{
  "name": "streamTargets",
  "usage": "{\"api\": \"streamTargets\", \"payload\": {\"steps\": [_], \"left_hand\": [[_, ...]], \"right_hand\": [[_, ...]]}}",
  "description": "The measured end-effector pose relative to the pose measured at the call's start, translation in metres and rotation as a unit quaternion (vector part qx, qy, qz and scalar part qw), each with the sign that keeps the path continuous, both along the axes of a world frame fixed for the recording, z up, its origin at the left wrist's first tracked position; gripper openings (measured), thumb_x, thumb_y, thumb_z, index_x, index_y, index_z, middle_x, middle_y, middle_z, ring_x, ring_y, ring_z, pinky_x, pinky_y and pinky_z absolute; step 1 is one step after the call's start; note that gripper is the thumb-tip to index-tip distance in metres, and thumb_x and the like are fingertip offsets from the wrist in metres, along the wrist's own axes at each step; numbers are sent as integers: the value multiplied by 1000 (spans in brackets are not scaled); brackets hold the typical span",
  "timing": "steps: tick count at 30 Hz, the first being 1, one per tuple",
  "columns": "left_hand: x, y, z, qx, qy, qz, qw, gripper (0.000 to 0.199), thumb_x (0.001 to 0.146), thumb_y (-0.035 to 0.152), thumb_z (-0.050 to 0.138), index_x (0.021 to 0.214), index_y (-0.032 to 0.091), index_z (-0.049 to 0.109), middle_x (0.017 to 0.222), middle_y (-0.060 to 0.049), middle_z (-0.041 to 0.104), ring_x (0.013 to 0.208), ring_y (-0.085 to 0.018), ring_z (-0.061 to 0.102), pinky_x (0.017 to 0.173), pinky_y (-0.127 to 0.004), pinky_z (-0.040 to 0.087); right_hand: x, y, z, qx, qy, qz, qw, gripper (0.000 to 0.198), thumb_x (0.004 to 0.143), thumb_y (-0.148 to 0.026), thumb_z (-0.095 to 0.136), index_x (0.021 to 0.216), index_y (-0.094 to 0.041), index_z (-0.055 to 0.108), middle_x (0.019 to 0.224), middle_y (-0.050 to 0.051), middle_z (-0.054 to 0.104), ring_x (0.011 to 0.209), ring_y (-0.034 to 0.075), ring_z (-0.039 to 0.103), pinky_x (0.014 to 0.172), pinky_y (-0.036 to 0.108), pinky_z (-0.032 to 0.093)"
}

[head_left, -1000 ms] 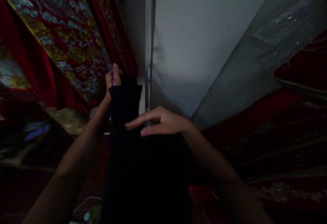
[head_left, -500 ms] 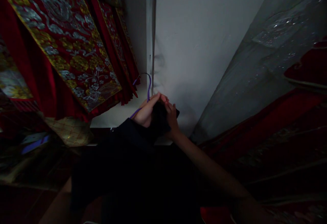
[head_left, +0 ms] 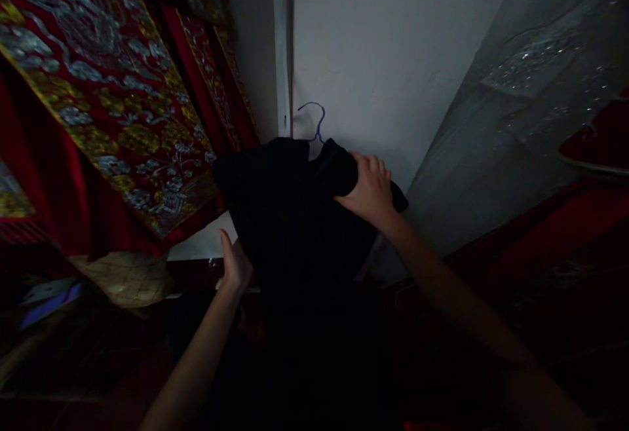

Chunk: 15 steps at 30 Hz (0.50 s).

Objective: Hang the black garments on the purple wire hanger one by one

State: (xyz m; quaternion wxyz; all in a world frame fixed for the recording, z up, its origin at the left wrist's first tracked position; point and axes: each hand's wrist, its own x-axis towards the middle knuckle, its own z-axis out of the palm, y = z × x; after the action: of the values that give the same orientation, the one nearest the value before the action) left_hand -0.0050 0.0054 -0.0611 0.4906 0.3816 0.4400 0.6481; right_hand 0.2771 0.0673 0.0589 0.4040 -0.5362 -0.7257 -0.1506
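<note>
A dark shirt (head_left: pixel 280 208) hangs on a thin purple clothes hanger (head_left: pixel 318 131), whose hook sticks up out of the neck opening. My right hand (head_left: pixel 371 188) is closed on the shirt's right shoulder, fingers over the top and thumb in front. Lower on the other side, my left hand (head_left: pixel 236 264) is at the shirt's left edge with its thumb stretched up and apart. The fingers of that hand are partly hidden behind the cloth. The lower part of the shirt merges into darkness.
Red cloths embroidered in gold and silver (head_left: pixel 142 110) hang at the left. Behind the shirt is a pale wall (head_left: pixel 373 44) with a vertical edge strip (head_left: pixel 284 44). Clear plastic sheeting (head_left: pixel 521 84) and more red fabric (head_left: pixel 531 228) are at the right.
Both hands were together near the hanger, inside the bunched shirt. Now the shirt is spread on the hanger, my left hand has dropped down left, and my right hand grips the shoulder.
</note>
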Motion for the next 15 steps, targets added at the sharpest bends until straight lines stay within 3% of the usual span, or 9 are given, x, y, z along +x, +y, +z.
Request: {"api": "streamTargets", "payload": {"steps": [2, 4, 6, 9, 11, 13, 15], "left_hand": [[-2, -7, -17, 1, -53, 43, 998, 84, 83, 89, 35, 126, 23, 64, 138, -10, 65, 141, -30, 51, 114, -45, 46], [-1, -13, -29, -11, -77, 75, 994, 64, 82, 67, 68, 130, 25, 62, 144, -7, 62, 143, -27, 49, 119, -40, 41], [0, -18, -36, -38, -81, 95, 991, 59, 78, 42, 82, 130, 26, 61, 144, -5, 62, 140, -27, 53, 121, -40, 39], [0, -26, -38, -76, -114, 115, 984, 45, 83, 32, 77, 125, 25, 64, 138, -5, 66, 135, -27, 58, 120, -42, 41], [1, -32, -38, -86, -138, 110, 981, 37, 86, 33, 73, 122, 26, 66, 135, -4, 68, 133, -26, 59, 119, -42, 43], [3, -40, -39, -92, -145, 96, 980, 35, 87, 36, 72, 120, 27, 67, 133, -3, 69, 131, -26, 61, 116, -42, 47], [5, -47, -43, -114, -141, 83, 980, 32, 85, 39, 73, 114, 26, 69, 127, -4, 72, 126, -27, 64, 111, -43, 52]], "right_hand": [[-18, 2, 10, 0, -19, 29, 999, 99, 62, -38, 85, 147, -11, 43, 134, 23, 52, 126, 44, 46, 106, 62, 36], [-35, -5, 10, -2, -25, 54, 998, 101, 62, -37, 85, 149, -12, 41, 135, 22, 51, 127, 44, 45, 108, 61, 35], [-48, -17, 3, -5, -13, 64, 998, 103, 62, -36, 85, 151, -14, 39, 137, 22, 50, 128, 44, 45, 108, 61, 35], [-56, -42, -15, -7, 26, 77, 997, 99, 65, -33, 84, 152, -20, 38, 146, 19, 45, 134, 43, 42, 112, 63, 32], [-60, -60, -30, 3, 86, 112, 990, 85, 71, -32, 79, 148, -25, 43, 151, 15, 43, 140, 40, 37, 116, 61, 28], [-66, -77, -50, 0, 194, 163, 967, 63, 80, -32, 72, 140, -27, 51, 147, 11, 49, 140, 34, 41, 118, 55, 30], [-76, -92, -80, -55, 330, 200, 921, 37, 87, -36, 67, 122, -26, 60, 128, 9, 62, 123, 27, 56, 109, 46, 42]]}}
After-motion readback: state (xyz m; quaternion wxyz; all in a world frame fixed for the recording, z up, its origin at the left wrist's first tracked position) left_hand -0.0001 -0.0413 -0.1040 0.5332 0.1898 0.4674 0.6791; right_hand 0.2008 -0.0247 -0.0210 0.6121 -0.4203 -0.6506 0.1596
